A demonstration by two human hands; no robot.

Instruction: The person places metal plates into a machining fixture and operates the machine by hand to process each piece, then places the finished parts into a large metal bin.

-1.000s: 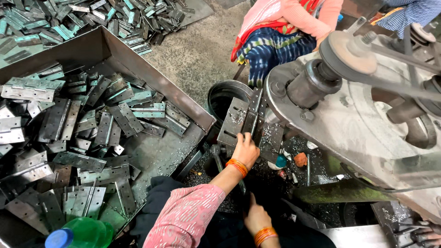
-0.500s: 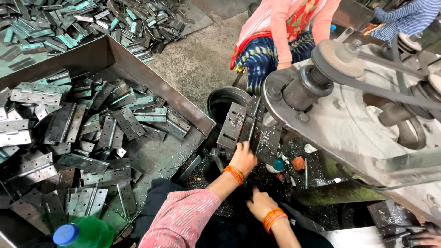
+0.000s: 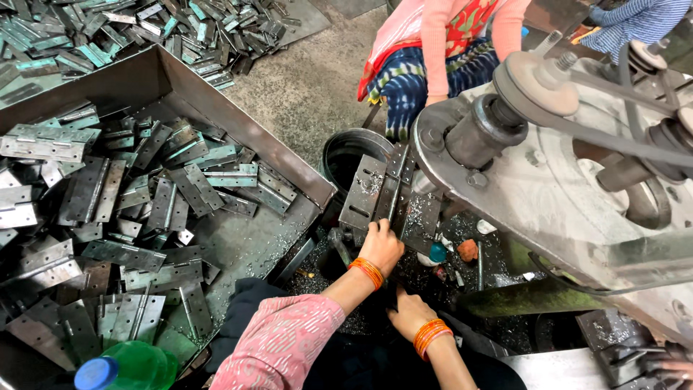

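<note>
- The left hand point(image 3: 381, 245) reaches up to a large open hinge point(image 3: 382, 193) that stands on the bed of a grey machine point(image 3: 548, 195), with the fingers closed on the hinge's lower edge, so the grip holds the hinge.
- The hinge is spread flat with its knuckle running up the middle, and it sits just under the machine's round shaft, near the front edge of the machine.
- The right hand point(image 3: 408, 312) lies lower, palm down on the dark, chip-covered bed of the machine. Whether its grip holds anything cannot be told.
- Both wrists carry orange bangles point(image 3: 368, 271), and the left arm wears a pink patterned sleeve point(image 3: 278, 347).
- A dark round bucket point(image 3: 346, 155) stands just behind the hinge, on the floor.
- A big metal tray point(image 3: 216, 108) full of loose hinges point(image 3: 144, 202) fills the left side, its near right corner close to the left hand.
- More hinges lie heaped on the floor point(image 3: 303, 87) beyond the far edge of the tray.
- A green bottle point(image 3: 137, 365) with a blue cap stands at the tray's near edge.
- A belt and pulley point(image 3: 541, 79) run across the top of the machine.
- Another person point(image 3: 447, 50) in pink and blue sits beyond the machine.
</note>
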